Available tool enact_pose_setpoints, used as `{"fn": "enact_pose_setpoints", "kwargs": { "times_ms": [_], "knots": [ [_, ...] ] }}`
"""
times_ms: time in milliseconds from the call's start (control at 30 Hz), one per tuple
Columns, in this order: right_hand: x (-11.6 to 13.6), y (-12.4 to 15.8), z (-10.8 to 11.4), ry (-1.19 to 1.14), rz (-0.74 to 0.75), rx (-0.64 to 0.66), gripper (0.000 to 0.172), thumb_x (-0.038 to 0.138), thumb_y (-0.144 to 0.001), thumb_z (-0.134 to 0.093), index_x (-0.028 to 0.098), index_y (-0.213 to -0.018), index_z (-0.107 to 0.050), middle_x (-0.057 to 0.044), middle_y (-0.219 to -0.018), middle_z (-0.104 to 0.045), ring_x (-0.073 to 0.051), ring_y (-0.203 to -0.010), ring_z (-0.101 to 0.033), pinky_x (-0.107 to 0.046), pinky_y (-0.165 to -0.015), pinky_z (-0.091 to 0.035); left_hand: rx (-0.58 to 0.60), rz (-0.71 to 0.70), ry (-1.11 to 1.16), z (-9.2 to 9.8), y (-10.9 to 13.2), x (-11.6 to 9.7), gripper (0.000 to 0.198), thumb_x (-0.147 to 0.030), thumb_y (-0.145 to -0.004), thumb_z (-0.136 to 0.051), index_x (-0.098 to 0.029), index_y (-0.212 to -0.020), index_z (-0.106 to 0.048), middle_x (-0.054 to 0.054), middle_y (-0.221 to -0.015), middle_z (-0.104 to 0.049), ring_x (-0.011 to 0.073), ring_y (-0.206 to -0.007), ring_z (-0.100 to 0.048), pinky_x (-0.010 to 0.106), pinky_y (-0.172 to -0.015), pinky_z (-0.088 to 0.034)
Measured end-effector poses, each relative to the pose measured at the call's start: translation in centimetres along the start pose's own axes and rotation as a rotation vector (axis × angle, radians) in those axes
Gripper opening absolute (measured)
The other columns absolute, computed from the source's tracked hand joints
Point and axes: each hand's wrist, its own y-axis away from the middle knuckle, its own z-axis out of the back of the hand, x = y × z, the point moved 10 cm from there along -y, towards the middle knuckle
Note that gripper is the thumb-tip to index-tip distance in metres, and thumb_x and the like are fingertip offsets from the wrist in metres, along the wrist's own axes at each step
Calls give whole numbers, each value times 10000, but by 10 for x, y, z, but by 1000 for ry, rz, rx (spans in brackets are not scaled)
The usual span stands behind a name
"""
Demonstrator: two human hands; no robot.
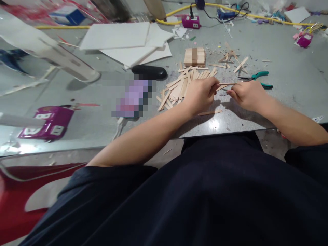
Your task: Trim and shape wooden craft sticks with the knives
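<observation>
A thin wooden craft stick (228, 83) spans the gap between my hands, seen edge-on. My left hand (203, 94) is closed on its left end, and my right hand (247, 95) pinches the right end. Beneath and left of my left hand lies a loose pile of craft sticks (179, 83). One more stick rests on the table just below that hand. Behind my right hand are pliers with teal handles (263, 73), partly covered by the hand. A bundle of sticks (194, 57) with a brown band stands behind the pile.
Left of the pile are a pixelated phone-like object (133, 97) and a black case (149, 72). White boards (115, 36) lie behind them. A purple power socket (48, 123) sits at left, near a white lamp-like stand (71, 61). Joined sticks (241, 65) lie at the back right.
</observation>
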Motion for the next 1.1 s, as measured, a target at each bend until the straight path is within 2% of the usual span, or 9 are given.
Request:
{"fn": "enact_pose_setpoints", "kwargs": {
  "times_ms": [100,200,300,433,600,667,800,933,1100],
  "knots": [
    [-1,0,-1,-72,11,-10,704,606,-1399,-320,197,-1137,-830,-201,-1131,-912,-315,-960,-773,-450,-802,-393,-11,42,71,2,-1,3,191,-284,-1184,-719,-248,-1045,-846,53,-829,-815,249,-785,-737,412,-831,-517],
    [-3,0,2,-104,40,-67,725,619,-1393,-261,198,-1213,-823,-193,-1111,-900,-333,-947,-783,-455,-801,-387,9,120,219,1,-1,8,218,-247,-1174,-762,-252,-957,-783,24,-746,-778,223,-733,-720,395,-825,-565],
    [-11,-1,7,-161,44,-127,714,664,-1380,-255,230,-1252,-807,-157,-1038,-867,-347,-921,-782,-459,-810,-424,70,198,414,-11,-2,14,230,-233,-1201,-725,-251,-977,-772,-3,-674,-732,185,-626,-673,349,-704,-569],
    [-16,-1,12,-313,51,-193,776,785,-1354,-211,287,-1083,-741,-149,-997,-812,-364,-966,-794,-498,-875,-528,155,324,659,-32,0,23,217,-198,-1200,-678,-255,-995,-723,-31,-617,-675,140,-500,-596,284,-526,-478],
    [-15,2,20,-556,27,-249,816,928,-1311,-234,314,-978,-656,-107,-905,-763,-340,-903,-784,-526,-886,-584,137,342,780,-30,2,16,209,-200,-1220,-636,-252,-1024,-687,-26,-621,-699,118,-473,-584,247,-506,-475],
    [-12,4,20,-658,9,-227,749,893,-1326,-319,316,-981,-649,-83,-854,-762,-327,-843,-783,-525,-864,-597,121,324,801,-26,3,10,188,-206,-1218,-632,-257,-1041,-672,-39,-611,-682,122,-479,-593,243,-507,-479],
    [-6,8,22,-780,-13,-196,571,709,-1362,-436,312,-1022,-668,-36,-782,-752,-300,-715,-761,-526,-856,-617,97,265,811,-20,5,0,135,-260,-1211,-642,-264,-1077,-654,-51,-620,-674,126,-492,-601,243,-520,-497],
    [-1,10,28,-750,12,-213,432,560,-1348,-471,325,-1028,-641,-35,-772,-744,-328,-800,-774,-523,-924,-609,70,214,814,-18,7,-5,142,-332,-1210,-662,-277,-1083,-635,-64,-609,-639,137,-492,-597,251,-511,-493],
    [7,10,32,-674,-1,-141,369,511,-1330,-444,323,-1080,-642,-48,-839,-785,-312,-858,-771,-474,-938,-577,30,182,743,-17,11,-9,235,-470,-1225,-715,-292,-1086,-653,-57,-629,-628,156,-511,-629,283,-516,-515]
  ]
}}
